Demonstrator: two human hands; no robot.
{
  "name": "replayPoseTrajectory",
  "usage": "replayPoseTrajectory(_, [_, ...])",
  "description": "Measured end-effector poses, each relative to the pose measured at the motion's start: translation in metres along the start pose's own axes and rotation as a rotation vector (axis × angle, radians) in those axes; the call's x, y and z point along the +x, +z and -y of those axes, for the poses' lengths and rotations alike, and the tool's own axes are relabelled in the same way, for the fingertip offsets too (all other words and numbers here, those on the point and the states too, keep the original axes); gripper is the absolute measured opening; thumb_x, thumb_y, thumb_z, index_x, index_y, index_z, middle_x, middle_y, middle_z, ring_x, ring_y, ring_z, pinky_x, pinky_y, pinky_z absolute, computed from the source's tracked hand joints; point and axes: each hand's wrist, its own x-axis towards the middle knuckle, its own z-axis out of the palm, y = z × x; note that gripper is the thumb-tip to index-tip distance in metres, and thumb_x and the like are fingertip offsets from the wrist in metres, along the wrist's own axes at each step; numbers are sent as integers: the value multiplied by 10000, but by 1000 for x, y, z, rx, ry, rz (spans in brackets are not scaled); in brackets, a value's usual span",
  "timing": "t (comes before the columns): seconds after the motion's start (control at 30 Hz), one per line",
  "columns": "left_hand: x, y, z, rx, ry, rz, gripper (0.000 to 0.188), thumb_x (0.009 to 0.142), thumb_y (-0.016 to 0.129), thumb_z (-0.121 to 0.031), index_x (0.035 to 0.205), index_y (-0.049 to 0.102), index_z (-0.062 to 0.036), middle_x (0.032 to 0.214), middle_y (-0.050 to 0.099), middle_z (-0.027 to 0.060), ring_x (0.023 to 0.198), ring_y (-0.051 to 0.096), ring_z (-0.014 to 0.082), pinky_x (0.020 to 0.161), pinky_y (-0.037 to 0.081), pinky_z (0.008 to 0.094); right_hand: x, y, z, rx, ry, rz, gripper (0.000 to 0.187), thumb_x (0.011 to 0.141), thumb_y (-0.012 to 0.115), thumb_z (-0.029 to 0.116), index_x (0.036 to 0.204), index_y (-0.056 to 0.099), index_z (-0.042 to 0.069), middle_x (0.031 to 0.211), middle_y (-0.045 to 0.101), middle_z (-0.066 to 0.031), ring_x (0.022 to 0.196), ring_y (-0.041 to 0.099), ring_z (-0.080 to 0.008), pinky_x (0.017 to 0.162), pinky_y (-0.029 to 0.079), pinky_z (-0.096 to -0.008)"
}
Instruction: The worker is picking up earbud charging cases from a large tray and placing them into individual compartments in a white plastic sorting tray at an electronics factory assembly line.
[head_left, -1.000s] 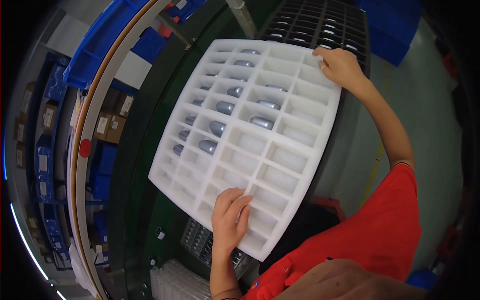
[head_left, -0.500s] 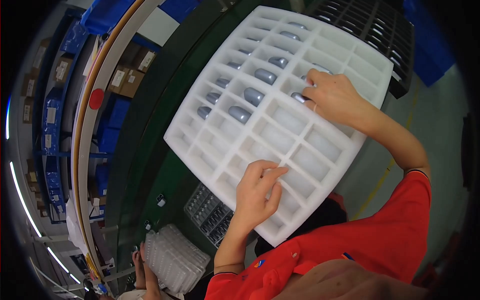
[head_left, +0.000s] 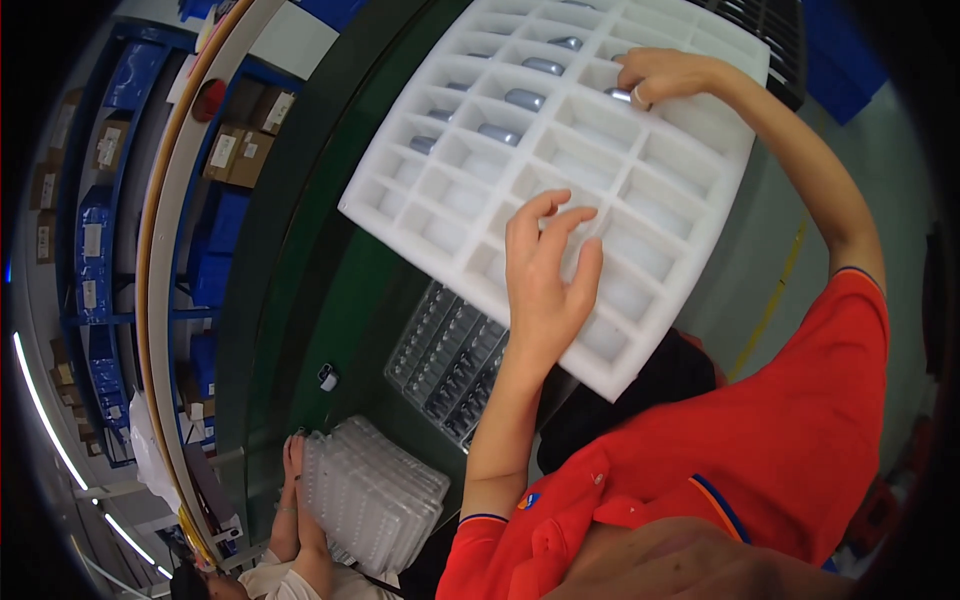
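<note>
A white foam tray [head_left: 452, 262] with rows of rectangular pockets lies tilted across the upper middle. Its far-left pockets hold several glossy grey oval pieces [head_left: 525, 99]; the near pockets look bare. My right hand [head_left: 680, 72] reaches over the far right part, its fingers bent down around a grey oval piece [head_left: 618, 94] at one pocket. Part of that piece is hidden by the fingers. Above the near pockets hovers my left hand [head_left: 548, 275], fingers spread and slightly curled, with nothing in them.
Under the foam tray's near left edge sits a dark compartment tray [head_left: 450, 350] on the green bench [head_left: 290, 330]. A small dark-and-white item [head_left: 328, 377] and stacked clear trays [head_left: 375, 490] lie beyond, beside another person's arms [head_left: 300, 510]. A black tray [head_left: 790, 60] stands far right.
The view has shifted, so the foam tray appears higher up. My left hand's fingers have spread more and sit slightly farther over the tray. My right hand stays at the same grey piece.
</note>
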Motion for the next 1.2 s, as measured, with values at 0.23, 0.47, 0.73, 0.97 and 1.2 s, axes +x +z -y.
replayPoseTrajectory(0.23, [-9,-5,8,-436,-158,-198,217,893,639,-29,1109,653,-11,1119,623,118,925,627,214,758,501,306,-1,1,5,1,-3,-66,303,681,610,217,743,583,-79,958,595,-198,812,544,-294,723,430,-413])
replayPoseTrajectory(0.47, [-12,-25,6,-1169,-535,-4,418,1027,528,-300,1304,491,10,1014,633,131,697,604,156,594,467,259,-40,18,27,320,-237,-641,248,819,598,158,947,663,-43,1119,674,-119,968,623,-230,900,500,-360])
replayPoseTrajectory(0.73, [-40,-46,13,-1918,-463,219,553,1056,396,-507,1345,465,-41,985,610,89,622,497,131,494,351,239,-72,59,194,63,-839,-529,376,777,706,134,1135,671,24,1203,657,-153,1098,609,-324,930,493,-386])
replayPoseTrajectory(0.97, [-76,-53,-22,-1225,-253,-298,517,963,664,-117,1389,403,17,1243,573,126,1101,609,174,911,533,321,-79,94,237,638,-585,-284,641,806,697,307,1375,539,58,1190,537,-83,1099,579,-203,834,537,-329])
replayPoseTrajectory(1.2, [-96,-57,-25,-1253,-203,-363,714,891,744,-64,1459,316,6,1285,552,185,1131,624,254,939,553,386,-79,105,238,984,-489,-324,486,907,652,208,1318,531,-22,1077,579,-98,974,596,-157,775,506,-267])
